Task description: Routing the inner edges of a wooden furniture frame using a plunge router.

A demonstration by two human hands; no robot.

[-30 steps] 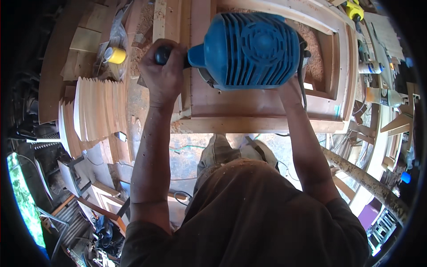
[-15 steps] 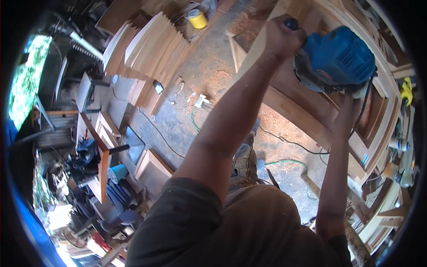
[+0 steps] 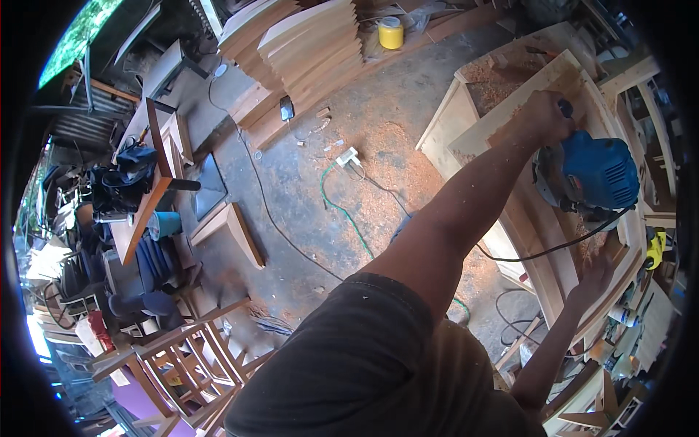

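Observation:
At the upper right, my left hand [image 3: 550, 119] is wrapped round the dark knob handle of a blue router [image 3: 598, 169]. The router, with its vented motor housing, sits over a wooden frame [image 3: 531, 218] strewn with sawdust; its cutter is hidden. A black cord [image 3: 542, 255] runs from the router toward the left, over the wood. Below the router, my right hand [image 3: 598, 277] rests at the frame's near part, apart from the tool, fingers stretched out and slightly blurred.
A white power socket block [image 3: 349, 156] lies on the sawdust-covered floor [image 3: 291, 211], with a green cord [image 3: 342, 209] and black cords. Stacked wavy-edged boards [image 3: 313, 44] and a yellow container [image 3: 391, 33] stand at the far side. Chair frames [image 3: 196, 357] fill the lower left.
The view has swung, so the router and frame appear farther right and lower. My right hand has come away from the router's underside; my left still grips its knob.

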